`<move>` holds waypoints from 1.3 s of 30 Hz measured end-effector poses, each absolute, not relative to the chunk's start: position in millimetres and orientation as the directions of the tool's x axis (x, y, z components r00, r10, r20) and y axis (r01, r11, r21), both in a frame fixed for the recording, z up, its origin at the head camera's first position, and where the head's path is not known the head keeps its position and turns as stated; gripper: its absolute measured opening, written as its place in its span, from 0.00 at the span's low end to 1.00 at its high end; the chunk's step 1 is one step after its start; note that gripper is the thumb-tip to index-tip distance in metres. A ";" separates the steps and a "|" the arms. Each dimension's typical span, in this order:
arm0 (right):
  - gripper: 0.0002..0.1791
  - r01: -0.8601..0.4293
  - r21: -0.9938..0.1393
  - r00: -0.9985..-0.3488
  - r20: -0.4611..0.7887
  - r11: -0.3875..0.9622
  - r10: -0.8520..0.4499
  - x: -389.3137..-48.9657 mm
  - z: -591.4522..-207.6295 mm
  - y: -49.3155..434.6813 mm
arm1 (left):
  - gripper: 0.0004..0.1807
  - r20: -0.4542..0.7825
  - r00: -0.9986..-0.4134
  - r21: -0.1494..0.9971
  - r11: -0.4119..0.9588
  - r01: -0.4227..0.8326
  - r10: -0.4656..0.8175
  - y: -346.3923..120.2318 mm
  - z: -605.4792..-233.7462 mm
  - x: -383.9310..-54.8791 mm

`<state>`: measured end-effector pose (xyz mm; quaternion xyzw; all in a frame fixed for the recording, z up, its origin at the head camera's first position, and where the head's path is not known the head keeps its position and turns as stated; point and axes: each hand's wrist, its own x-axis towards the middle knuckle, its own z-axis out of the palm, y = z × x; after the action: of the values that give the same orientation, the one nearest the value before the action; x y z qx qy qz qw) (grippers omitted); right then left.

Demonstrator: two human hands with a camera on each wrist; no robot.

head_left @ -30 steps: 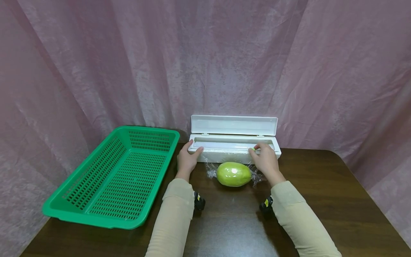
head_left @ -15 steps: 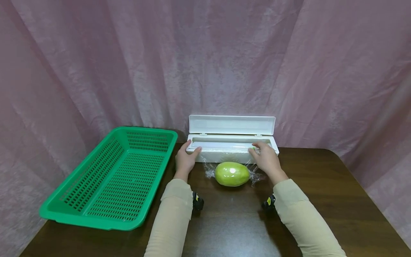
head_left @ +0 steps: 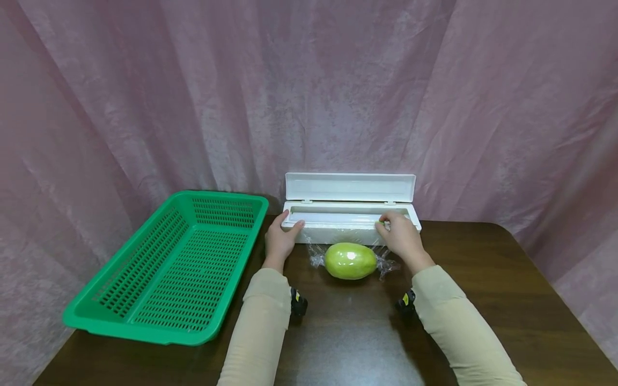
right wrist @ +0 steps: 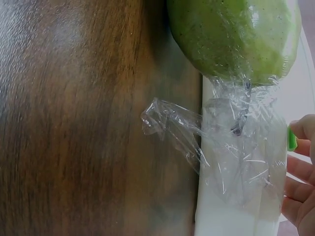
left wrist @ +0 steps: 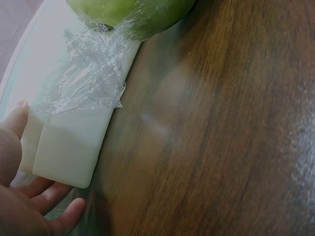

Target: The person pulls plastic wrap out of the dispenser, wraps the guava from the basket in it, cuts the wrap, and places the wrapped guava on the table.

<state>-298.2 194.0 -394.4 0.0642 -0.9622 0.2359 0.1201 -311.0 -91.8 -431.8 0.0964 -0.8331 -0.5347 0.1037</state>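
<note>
A white cling film dispenser (head_left: 318, 234) stands at the back of the table, its lid (head_left: 350, 187) raised and a roll (head_left: 333, 218) inside. My left hand (head_left: 280, 239) grips its left end, thumb on the front top edge. At the right part of the front edge, my right hand (head_left: 402, 236) pinches a small green slide cutter (right wrist: 292, 139) between thumb and forefinger. In front of the box lies a green papaya-like fruit (head_left: 350, 261) wrapped in cling film. Crumpled film (left wrist: 91, 73) sticks out at both its ends, and some film (right wrist: 236, 162) stretches back onto the dispenser.
A large green plastic basket (head_left: 241, 257) with slotted walls sits on the left of the dark wooden table (head_left: 347, 332). Behind the table hangs a pink curtain (head_left: 347, 96), close to the raised lid.
The head view shifts slightly. Both hands keep their places on the dispenser and the slide cutter, and the wrapped fruit stays put.
</note>
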 end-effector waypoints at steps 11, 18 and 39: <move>0.14 -0.171 -0.468 -0.963 0.265 0.867 -0.047 -295.5 -391.2 191.2 | 0.36 0.069 -0.959 0.911 0.408 -0.052 -0.276 -91.2 -431.5 -311.4; 0.13 -0.166 -0.468 -0.963 0.266 0.868 -0.040 -299.3 -393.1 193.5 | 0.35 0.071 -0.959 0.917 0.397 -0.047 -0.276 -91.6 -430.2 -311.2; 0.15 -0.113 -0.426 -0.964 0.267 0.898 0.006 -298.8 -395.7 197.8 | 0.35 0.081 -0.956 0.905 0.423 -0.047 -0.281 -91.2 -432.4 -311.5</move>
<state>-298.8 197.8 -395.7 0.0278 -0.9651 0.2243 0.1319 -311.5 -91.2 -432.4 0.0981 -0.8363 -0.5280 0.1105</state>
